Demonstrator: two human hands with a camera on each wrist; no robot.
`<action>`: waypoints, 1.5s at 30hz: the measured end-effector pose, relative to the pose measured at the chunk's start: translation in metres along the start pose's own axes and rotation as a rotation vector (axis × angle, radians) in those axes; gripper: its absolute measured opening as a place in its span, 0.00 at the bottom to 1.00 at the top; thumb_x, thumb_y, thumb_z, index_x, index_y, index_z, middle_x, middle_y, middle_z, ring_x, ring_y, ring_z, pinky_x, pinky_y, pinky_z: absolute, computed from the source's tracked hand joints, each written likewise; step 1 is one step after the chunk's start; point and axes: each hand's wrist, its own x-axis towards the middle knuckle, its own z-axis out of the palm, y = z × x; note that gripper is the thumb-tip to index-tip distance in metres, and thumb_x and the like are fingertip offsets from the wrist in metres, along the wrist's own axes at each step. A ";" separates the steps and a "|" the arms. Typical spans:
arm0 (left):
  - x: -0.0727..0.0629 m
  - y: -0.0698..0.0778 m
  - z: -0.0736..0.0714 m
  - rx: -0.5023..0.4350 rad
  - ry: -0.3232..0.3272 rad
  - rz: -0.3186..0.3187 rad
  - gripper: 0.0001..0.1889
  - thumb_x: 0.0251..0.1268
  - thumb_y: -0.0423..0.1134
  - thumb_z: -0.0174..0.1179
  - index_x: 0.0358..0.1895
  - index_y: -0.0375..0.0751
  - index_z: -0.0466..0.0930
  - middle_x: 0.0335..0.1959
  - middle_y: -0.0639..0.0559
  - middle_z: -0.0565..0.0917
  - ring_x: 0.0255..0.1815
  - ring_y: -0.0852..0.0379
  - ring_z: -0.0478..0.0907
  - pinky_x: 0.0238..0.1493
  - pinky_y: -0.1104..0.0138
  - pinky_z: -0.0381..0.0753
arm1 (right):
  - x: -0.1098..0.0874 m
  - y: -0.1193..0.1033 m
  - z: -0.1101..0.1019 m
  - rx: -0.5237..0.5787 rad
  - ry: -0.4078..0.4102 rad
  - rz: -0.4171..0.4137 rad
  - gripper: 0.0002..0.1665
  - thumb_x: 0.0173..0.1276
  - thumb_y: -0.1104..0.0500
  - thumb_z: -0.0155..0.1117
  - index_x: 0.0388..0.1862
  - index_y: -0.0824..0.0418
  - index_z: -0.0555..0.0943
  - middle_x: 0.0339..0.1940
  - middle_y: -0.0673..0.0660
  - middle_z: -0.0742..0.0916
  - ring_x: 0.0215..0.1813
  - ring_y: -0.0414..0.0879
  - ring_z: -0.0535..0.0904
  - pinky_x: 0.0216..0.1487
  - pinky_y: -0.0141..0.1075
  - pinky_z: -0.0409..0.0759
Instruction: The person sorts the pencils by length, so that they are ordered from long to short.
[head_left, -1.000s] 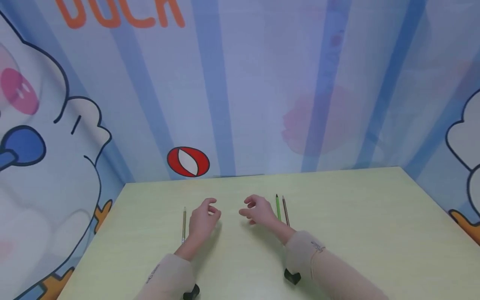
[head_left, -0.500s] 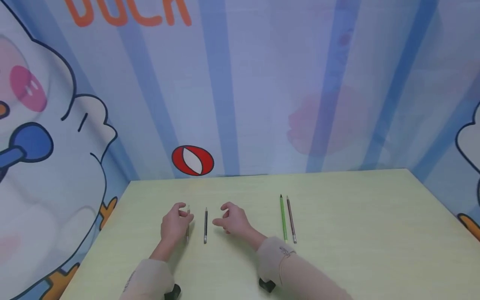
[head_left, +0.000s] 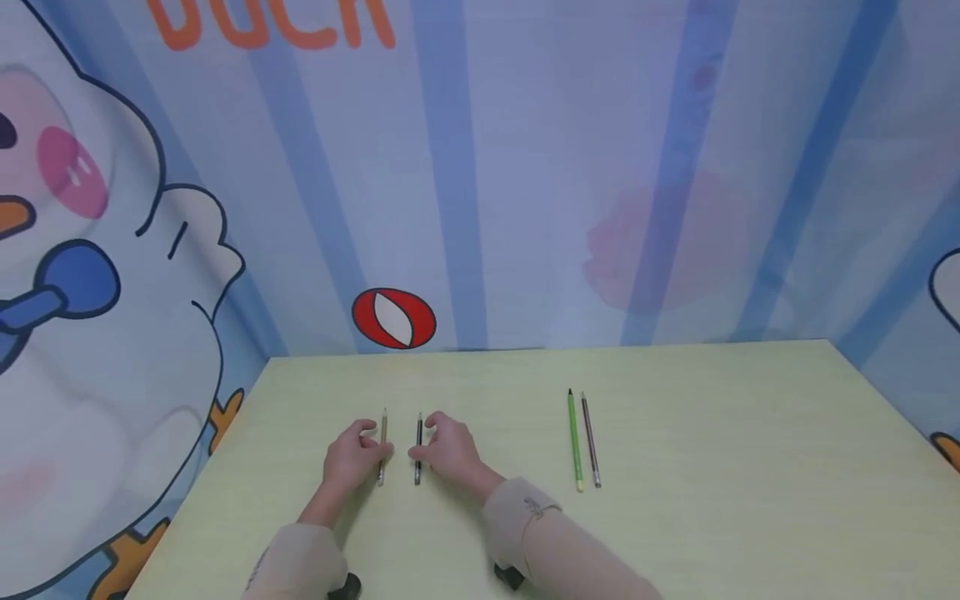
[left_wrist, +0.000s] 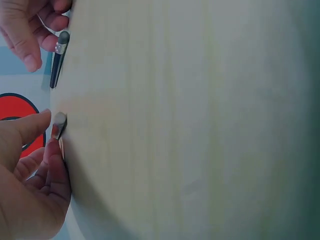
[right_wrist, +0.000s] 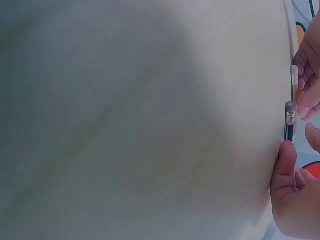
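A yellowish pencil (head_left: 383, 429) lies on the table at left centre, its tip pointing away. My left hand (head_left: 352, 457) is around it, the thumb crossing over it and the fingers on its left side. In the left wrist view a gap shows between thumb and fingers beside its eraser end (left_wrist: 60, 119). Just to the right lies a dark pencil (head_left: 418, 429), about parallel. My right hand (head_left: 447, 450) straddles this one, thumb on the left and forefinger on the right, spread apart. The right wrist view shows the dark pencil's eraser end (right_wrist: 290, 115) beside the right fingers.
A green pencil (head_left: 574, 442) and a brownish-red pencil (head_left: 591, 442) lie side by side further right on the pale yellow table (head_left: 712, 450). A printed blue striped backdrop (head_left: 525, 167) stands behind the table's far edge.
Both hands have moved left and down over the two left pencils, the left onto the yellowish one and the right onto the dark one. The green and brownish-red pencils are now fully uncovered.
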 end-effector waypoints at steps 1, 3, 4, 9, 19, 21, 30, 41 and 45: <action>0.000 0.000 0.000 0.007 -0.002 0.000 0.26 0.52 0.40 0.61 0.55 0.36 0.66 0.31 0.45 0.79 0.26 0.57 0.72 0.25 0.72 0.67 | 0.001 0.000 0.001 -0.018 0.005 -0.002 0.26 0.50 0.57 0.69 0.46 0.63 0.72 0.21 0.51 0.77 0.21 0.41 0.70 0.23 0.29 0.68; 0.000 0.000 0.000 0.023 -0.008 -0.002 0.27 0.51 0.41 0.61 0.55 0.36 0.67 0.31 0.46 0.79 0.26 0.58 0.72 0.25 0.71 0.66 | 0.001 -0.001 0.002 -0.067 0.012 -0.007 0.26 0.49 0.55 0.69 0.46 0.62 0.73 0.22 0.50 0.77 0.23 0.41 0.70 0.25 0.30 0.68; 0.000 0.001 0.000 0.031 -0.010 -0.003 0.27 0.51 0.41 0.61 0.55 0.36 0.67 0.30 0.46 0.79 0.26 0.57 0.71 0.26 0.71 0.66 | 0.002 -0.001 0.002 -0.091 0.011 -0.008 0.26 0.49 0.55 0.70 0.46 0.62 0.73 0.22 0.50 0.78 0.24 0.41 0.70 0.27 0.30 0.68; 0.001 0.003 -0.001 0.077 -0.021 -0.021 0.27 0.51 0.43 0.61 0.55 0.36 0.67 0.29 0.48 0.78 0.25 0.58 0.70 0.26 0.71 0.64 | 0.001 -0.003 0.002 -0.200 -0.004 -0.015 0.26 0.46 0.54 0.71 0.44 0.61 0.75 0.28 0.52 0.82 0.29 0.42 0.72 0.35 0.33 0.72; 0.001 0.006 -0.001 0.104 -0.034 -0.045 0.26 0.52 0.42 0.61 0.55 0.36 0.68 0.29 0.48 0.78 0.25 0.57 0.70 0.25 0.71 0.64 | 0.001 -0.001 -0.002 -0.212 -0.020 -0.038 0.20 0.46 0.60 0.70 0.40 0.64 0.78 0.38 0.57 0.83 0.37 0.46 0.76 0.44 0.37 0.74; 0.001 0.006 0.000 0.106 -0.034 -0.052 0.26 0.52 0.43 0.61 0.55 0.36 0.68 0.29 0.49 0.78 0.25 0.57 0.70 0.25 0.71 0.64 | 0.001 0.000 -0.003 -0.195 -0.025 -0.032 0.19 0.46 0.62 0.69 0.38 0.65 0.78 0.37 0.57 0.83 0.36 0.45 0.76 0.42 0.37 0.74; 0.004 0.003 0.003 0.116 -0.034 -0.079 0.26 0.52 0.43 0.62 0.55 0.37 0.68 0.29 0.49 0.78 0.26 0.57 0.70 0.27 0.70 0.64 | 0.002 0.004 -0.004 -0.120 -0.053 0.016 0.16 0.48 0.62 0.68 0.38 0.64 0.79 0.29 0.54 0.82 0.27 0.41 0.74 0.29 0.30 0.73; 0.003 0.001 0.000 0.147 -0.017 -0.011 0.23 0.52 0.39 0.60 0.52 0.35 0.70 0.29 0.49 0.80 0.25 0.58 0.72 0.28 0.70 0.64 | 0.000 0.000 -0.005 -0.218 -0.021 -0.045 0.16 0.44 0.65 0.69 0.35 0.64 0.80 0.34 0.56 0.83 0.32 0.43 0.74 0.35 0.32 0.74; 0.002 0.001 -0.002 0.154 -0.009 0.034 0.21 0.51 0.38 0.59 0.50 0.34 0.71 0.29 0.49 0.81 0.26 0.58 0.73 0.29 0.70 0.65 | 0.001 0.001 -0.004 -0.241 -0.016 -0.061 0.16 0.44 0.65 0.68 0.35 0.65 0.80 0.33 0.56 0.83 0.32 0.43 0.75 0.36 0.32 0.74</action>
